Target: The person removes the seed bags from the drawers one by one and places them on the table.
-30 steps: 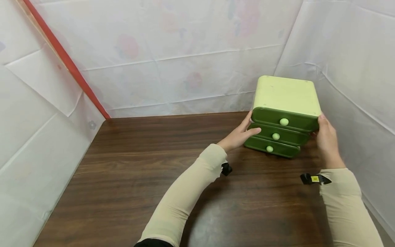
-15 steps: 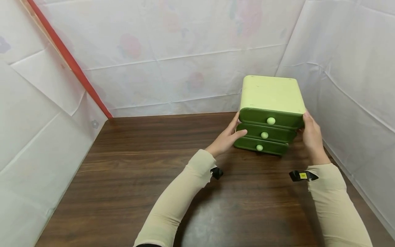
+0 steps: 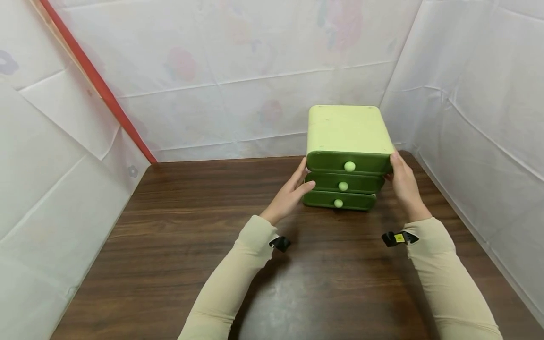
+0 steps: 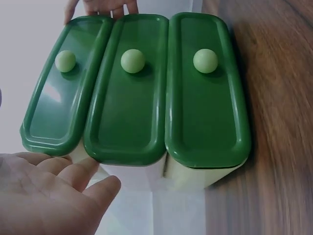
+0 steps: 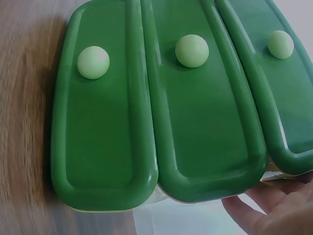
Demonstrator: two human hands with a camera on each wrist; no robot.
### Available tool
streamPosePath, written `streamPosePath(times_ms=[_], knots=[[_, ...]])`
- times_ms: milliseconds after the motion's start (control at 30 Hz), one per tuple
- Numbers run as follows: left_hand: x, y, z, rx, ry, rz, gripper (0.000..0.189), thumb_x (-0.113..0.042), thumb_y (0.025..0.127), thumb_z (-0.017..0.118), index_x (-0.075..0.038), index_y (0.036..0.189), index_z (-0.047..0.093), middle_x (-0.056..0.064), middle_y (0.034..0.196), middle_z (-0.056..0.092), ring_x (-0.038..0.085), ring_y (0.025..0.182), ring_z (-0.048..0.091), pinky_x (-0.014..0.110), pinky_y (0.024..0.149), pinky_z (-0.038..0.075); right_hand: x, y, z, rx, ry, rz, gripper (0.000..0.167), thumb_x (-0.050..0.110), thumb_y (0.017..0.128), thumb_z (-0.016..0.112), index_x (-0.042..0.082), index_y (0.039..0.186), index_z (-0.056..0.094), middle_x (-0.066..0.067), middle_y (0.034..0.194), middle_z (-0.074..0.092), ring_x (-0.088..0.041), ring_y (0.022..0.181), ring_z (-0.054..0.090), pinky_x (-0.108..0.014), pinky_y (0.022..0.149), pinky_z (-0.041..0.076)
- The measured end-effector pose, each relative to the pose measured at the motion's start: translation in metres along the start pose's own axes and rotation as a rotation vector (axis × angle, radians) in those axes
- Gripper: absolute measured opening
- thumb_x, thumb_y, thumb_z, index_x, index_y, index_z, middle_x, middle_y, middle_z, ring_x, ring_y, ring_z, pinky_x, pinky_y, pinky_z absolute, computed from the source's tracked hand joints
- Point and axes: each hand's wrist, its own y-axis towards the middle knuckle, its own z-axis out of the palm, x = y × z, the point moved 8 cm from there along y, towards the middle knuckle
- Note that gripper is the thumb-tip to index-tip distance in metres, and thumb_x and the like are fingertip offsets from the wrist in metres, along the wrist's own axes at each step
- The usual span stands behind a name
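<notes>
A small three-drawer chest (image 3: 350, 127) stands on the wooden table in the head view, pale green on top with dark green drawer fronts and round light green knobs. All three drawers look closed. At its left side my left hand (image 3: 286, 196) lies with fingers extended along the wall, thumb pointing across the middle drawer's end. My right hand (image 3: 405, 186) grips the upper right side, thumb at the top drawer's front corner and fingers bent in below it. Both wrist views show the drawer fronts (image 4: 129, 107) close up, with fingers (image 5: 266, 196) at the edge.
Dark wooden table (image 3: 178, 245) spreads to the left and in front of the chest. White patterned sheeting (image 3: 238, 94) hangs behind, and another white sheet (image 3: 488, 141) bounds the right side. A red strip (image 3: 93, 78) runs down the back left corner.
The chest has moved left across the table, away from the right sheet, and turned to face more squarely forward. Both hands have travelled with it, staying at its sides.
</notes>
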Motion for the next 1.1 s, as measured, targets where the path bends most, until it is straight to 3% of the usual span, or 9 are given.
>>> streamPosePath(times_ms=[133, 333, 467, 600, 833, 1100], knots=[[0.0, -0.011, -0.012, -0.021, 0.002, 0.003, 0.066, -0.049, 0.101, 0.047, -0.053, 0.15, 0.002, -0.021, 0.163, 0.003, 0.016, 0.153, 0.011, 0.045, 0.122, 0.02, 0.006, 0.005, 0.016, 0.054, 0.023, -0.054, 0.054, 0.05, 0.106, 0.017, 0.035, 0.158, 0.012, 0.001, 0.166, 0.013, -0.03, 0.148, 0.023, -0.061, 0.114, 0.025], [-0.001, -0.027, -0.03, -0.065, 0.018, 0.003, 0.068, -0.053, 0.1, 0.047, -0.05, 0.152, 0.003, -0.02, 0.163, 0.007, 0.012, 0.152, 0.014, 0.046, 0.122, 0.021, 0.013, 0.009, 0.039, 0.097, 0.048, -0.048, 0.055, 0.05, 0.106, 0.018, 0.033, 0.158, 0.01, 0.004, 0.166, 0.009, -0.025, 0.15, 0.019, -0.06, 0.116, 0.023], [0.0, -0.038, -0.04, -0.09, 0.025, -0.008, 0.066, -0.045, 0.103, 0.046, -0.048, 0.153, 0.004, -0.014, 0.164, 0.011, 0.009, 0.151, 0.016, 0.046, 0.122, 0.022, 0.017, 0.012, 0.052, 0.117, 0.053, -0.056, 0.056, 0.045, 0.107, 0.018, 0.026, 0.159, 0.008, 0.001, 0.166, 0.007, -0.028, 0.15, 0.018, -0.061, 0.116, 0.024], [0.002, -0.046, -0.048, -0.115, 0.031, -0.002, 0.065, -0.033, 0.105, 0.045, -0.043, 0.155, 0.005, -0.009, 0.164, 0.014, 0.016, 0.152, 0.016, 0.048, 0.121, 0.022, 0.019, 0.013, 0.062, 0.137, 0.063, -0.069, 0.056, 0.044, 0.108, 0.019, 0.025, 0.159, 0.008, 0.0, 0.166, 0.007, -0.029, 0.149, 0.019, -0.059, 0.116, 0.025], [0.003, -0.057, -0.06, -0.139, 0.038, 0.011, 0.066, -0.032, 0.105, 0.045, -0.041, 0.156, 0.005, -0.007, 0.164, 0.015, 0.016, 0.151, 0.019, 0.049, 0.121, 0.023, 0.023, 0.012, 0.078, 0.161, 0.089, -0.085, 0.063, 0.051, 0.106, 0.022, 0.021, 0.159, 0.007, 0.001, 0.166, 0.006, -0.027, 0.152, 0.014, -0.056, 0.118, 0.023], [0.003, -0.065, -0.069, -0.179, 0.035, 0.009, 0.066, -0.025, 0.106, 0.044, -0.035, 0.158, 0.005, -0.003, 0.165, 0.014, 0.021, 0.152, 0.019, 0.048, 0.12, 0.025, 0.028, 0.011, 0.091, 0.191, 0.081, -0.117, 0.056, 0.048, 0.107, 0.02, 0.031, 0.158, 0.009, 0.002, 0.166, 0.009, -0.026, 0.15, 0.018, -0.06, 0.115, 0.026]])
